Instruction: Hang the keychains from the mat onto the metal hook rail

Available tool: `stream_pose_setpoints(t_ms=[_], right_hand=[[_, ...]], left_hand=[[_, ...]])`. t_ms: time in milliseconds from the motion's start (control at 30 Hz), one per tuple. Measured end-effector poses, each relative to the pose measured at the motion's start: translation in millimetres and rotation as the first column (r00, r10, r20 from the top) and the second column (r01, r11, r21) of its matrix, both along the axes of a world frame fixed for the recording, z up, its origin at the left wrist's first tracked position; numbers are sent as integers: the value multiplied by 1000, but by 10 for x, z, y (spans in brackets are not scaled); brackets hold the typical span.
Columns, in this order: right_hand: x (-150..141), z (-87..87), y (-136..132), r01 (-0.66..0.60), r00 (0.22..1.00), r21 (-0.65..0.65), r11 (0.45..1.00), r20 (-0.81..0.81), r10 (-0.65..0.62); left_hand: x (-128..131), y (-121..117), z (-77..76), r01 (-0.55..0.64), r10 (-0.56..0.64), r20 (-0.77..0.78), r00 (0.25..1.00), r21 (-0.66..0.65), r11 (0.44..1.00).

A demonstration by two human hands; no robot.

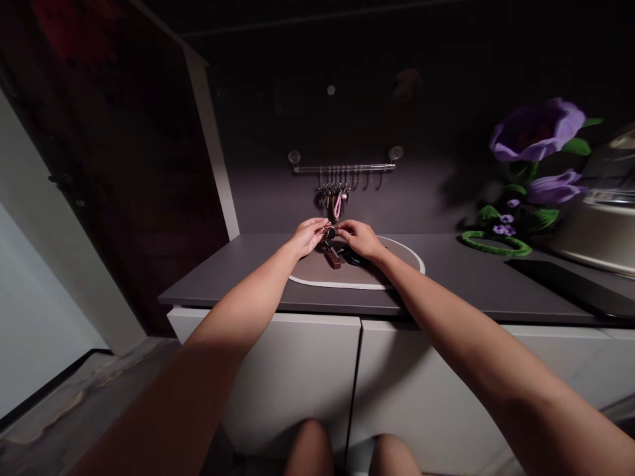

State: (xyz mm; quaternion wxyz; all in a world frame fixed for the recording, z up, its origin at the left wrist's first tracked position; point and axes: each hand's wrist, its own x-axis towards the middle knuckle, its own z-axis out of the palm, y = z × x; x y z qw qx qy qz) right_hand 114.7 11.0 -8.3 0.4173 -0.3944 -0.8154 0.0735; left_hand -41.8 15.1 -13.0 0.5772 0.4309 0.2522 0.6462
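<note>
Over an oval brown mat [312, 270] with a white rim, both hands meet at a small bunch of keys [330, 233] with a round dark piece. My left hand [308, 237] pinches the bunch from the left. From the right, the fingertips of my right hand [362, 239] close on its other side. A brown fob [333, 259] hangs or lies just below; whether it touches the mat I cannot tell. Dark blue items [353, 258] lie on the mat beside it, partly hidden by my right hand.
Behind the hands, a clear hook rail [344, 168] on the wall carries several keys [327, 197] and a pink strap [338, 206]. Purple fabric flowers [538, 132] with a green base stand right. A dark flat slab [560, 287] and a pale rounded appliance [600, 228] sit farther right.
</note>
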Motion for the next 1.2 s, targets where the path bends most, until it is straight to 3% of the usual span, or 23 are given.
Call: stream_pose_setpoints(t_ms=[400, 767, 1200], right_hand=[[-32, 3, -26, -158, 975, -47, 986, -167, 148], [-20, -55, 95, -188, 970, 6, 982, -154, 187], [-3, -40, 108, -250, 916, -32, 968, -333, 226]], left_hand=[[20, -13, -3, 60, -59, -28, 998, 40, 997], [34, -36, 3, 56, -55, -43, 998, 21, 998], [51, -13, -32, 114, -113, -35, 993, 34, 993]])
